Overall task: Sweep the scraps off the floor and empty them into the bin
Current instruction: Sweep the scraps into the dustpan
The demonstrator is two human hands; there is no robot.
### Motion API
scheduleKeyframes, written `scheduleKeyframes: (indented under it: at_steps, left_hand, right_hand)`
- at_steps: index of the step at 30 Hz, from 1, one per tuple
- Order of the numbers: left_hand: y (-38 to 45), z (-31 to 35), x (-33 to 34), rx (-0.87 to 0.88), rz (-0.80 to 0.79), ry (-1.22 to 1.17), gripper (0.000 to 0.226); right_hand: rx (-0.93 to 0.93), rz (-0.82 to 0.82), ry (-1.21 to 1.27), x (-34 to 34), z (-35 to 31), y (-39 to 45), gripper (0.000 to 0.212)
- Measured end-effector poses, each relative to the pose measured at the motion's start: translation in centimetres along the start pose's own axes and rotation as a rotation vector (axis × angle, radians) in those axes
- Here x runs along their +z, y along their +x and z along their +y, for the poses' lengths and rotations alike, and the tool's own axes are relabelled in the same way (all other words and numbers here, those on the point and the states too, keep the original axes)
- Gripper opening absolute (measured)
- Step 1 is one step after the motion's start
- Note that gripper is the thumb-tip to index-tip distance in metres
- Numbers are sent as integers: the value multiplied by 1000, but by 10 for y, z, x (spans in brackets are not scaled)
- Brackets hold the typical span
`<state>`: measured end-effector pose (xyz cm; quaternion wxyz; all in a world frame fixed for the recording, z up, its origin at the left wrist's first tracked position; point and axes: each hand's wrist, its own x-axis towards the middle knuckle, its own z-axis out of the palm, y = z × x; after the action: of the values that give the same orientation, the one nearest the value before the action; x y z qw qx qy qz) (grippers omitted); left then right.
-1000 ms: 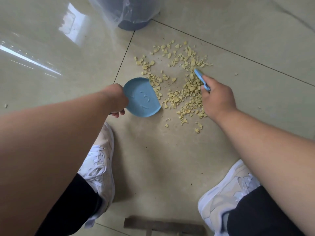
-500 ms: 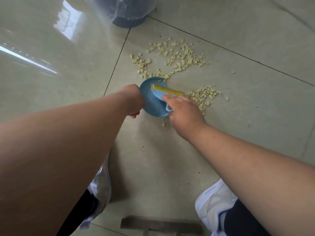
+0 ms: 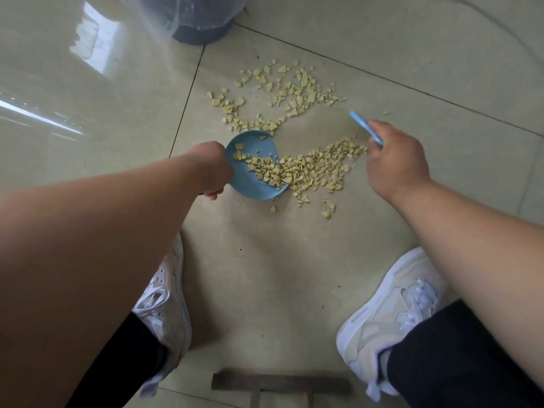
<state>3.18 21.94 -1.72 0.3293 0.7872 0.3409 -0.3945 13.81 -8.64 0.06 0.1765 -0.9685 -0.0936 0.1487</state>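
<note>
Two hands at work: the left hand (image 3: 210, 172) grips one blue dustpan (image 3: 253, 189) flat on the floor (image 3: 279, 275), the right hand (image 3: 394, 160) clutches one blue brush (image 3: 363, 125). Yellow scraps (image 3: 306, 172) lie in two patches, one spilling into the pan, one beyond it. One bin (image 3: 200, 22) stands far, two white shoes (image 3: 391, 313) near
</note>
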Motion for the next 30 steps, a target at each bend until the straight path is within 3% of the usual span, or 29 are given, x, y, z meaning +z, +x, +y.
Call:
scheduleKeyframes:
  at_steps: [5, 9, 15, 21, 27, 30]
  left_hand:
    - [2, 6, 4, 33, 6, 88, 25]
    - [-1, 15, 13, 47, -6, 122, 24]
    - [-11, 26, 31, 32, -26, 114, 20]
    - [-14, 22, 37, 75, -19, 99, 19]
    - [-15, -1, 24, 188, 20, -2, 17]
    - [-13, -20, 16, 251, 31, -14, 19]
  right_hand:
    - [139, -38, 4, 8, 22, -22, 48]
    - [34, -77, 61, 30, -10, -42, 43]
    - [-103, -177, 146, 60, -59, -69, 52]
    - [-251, -255, 157, 65, -70, -84, 55]
    - [-153, -134, 259, 33, -51, -68, 44]
    - [13, -19, 314, 14, -27, -60, 38]
